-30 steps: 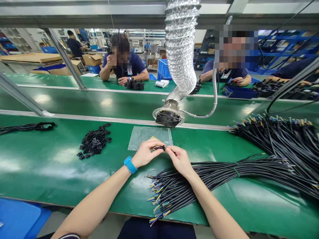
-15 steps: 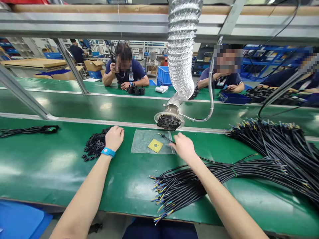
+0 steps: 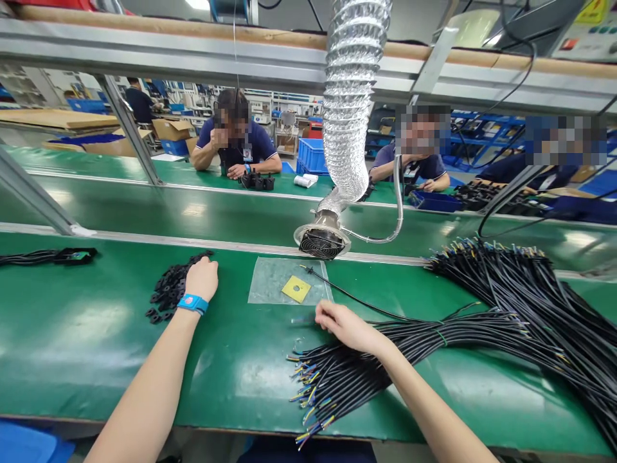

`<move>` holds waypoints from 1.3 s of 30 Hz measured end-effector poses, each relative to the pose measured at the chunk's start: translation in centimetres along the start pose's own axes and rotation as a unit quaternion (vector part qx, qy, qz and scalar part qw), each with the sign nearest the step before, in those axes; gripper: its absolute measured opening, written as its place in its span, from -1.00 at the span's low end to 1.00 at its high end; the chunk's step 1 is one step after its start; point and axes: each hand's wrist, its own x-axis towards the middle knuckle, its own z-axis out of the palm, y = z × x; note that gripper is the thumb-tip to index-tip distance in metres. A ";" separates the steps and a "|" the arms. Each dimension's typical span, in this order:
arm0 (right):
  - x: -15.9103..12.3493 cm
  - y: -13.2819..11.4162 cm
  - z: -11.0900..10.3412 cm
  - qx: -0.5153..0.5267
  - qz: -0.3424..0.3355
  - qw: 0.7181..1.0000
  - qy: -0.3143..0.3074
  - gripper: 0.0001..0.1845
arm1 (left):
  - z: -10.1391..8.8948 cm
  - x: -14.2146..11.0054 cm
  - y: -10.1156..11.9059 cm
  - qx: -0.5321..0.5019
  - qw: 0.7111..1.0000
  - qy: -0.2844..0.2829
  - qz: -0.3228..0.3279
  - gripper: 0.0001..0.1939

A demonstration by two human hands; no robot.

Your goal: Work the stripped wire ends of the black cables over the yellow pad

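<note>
1. The clear plastic bag (image 3: pixel 266 283) lies flat on the green bench (image 3: pixel 226 366), with a yellow square (image 3: pixel 290 293), pierced by a hole, within its outline (whether on top or inside, I cannot tell).
2. Left of the bag, the left hand (image 3: pixel 202 280), with a blue wristband (image 3: pixel 193 303) at its wrist, reaches down at the right edge of a pile of small black parts (image 3: pixel 166 292). Its fingertips are hidden, so I cannot tell whether they are clamped on a part.
3. Just on the near side of the bag's right corner is the right hand (image 3: pixel 344 325), fingers curled in toward the thumb. Something blurred shows beside the fingertips; whether they pinch it, I cannot tell.
4. A single black cable (image 3: pixel 355 298) has its end over the bag's upper right part, with a small black piece near the tip, and runs off to the right behind the right hand.
5. To the near right of the bag lies the cable bundle (image 3: pixel 347 376), its coloured wire ends pointing left.
6. Well to the bag's right is a larger cable heap (image 3: pixel 520 286).
7. Just beyond the bag hangs a round black fan (image 3: pixel 322 244).
</note>
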 end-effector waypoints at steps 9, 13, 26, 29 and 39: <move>3.8 3.0 2.0 -0.117 0.002 0.962 0.247 -0.76 | -0.6 -0.3 1.2 -0.017 0.999 0.031 -0.023 -0.62; 3.6 3.4 2.5 -0.179 -0.010 0.952 0.246 -0.81 | 0.1 -0.3 2.0 -0.078 0.995 0.052 -0.010 -0.63; 3.4 3.0 2.7 -0.271 -0.024 0.941 0.200 -0.77 | -0.6 -0.7 4.2 -0.095 0.994 -0.010 0.055 -0.66; 3.1 3.1 2.4 -0.136 -0.031 0.948 0.286 -0.73 | -1.3 -0.9 4.9 -0.191 0.981 0.004 0.040 -0.74; 3.0 2.5 2.0 0.053 -0.050 0.934 0.349 -0.65 | -2.9 -3.1 16.5 -0.894 0.406 -0.175 -0.070 -0.75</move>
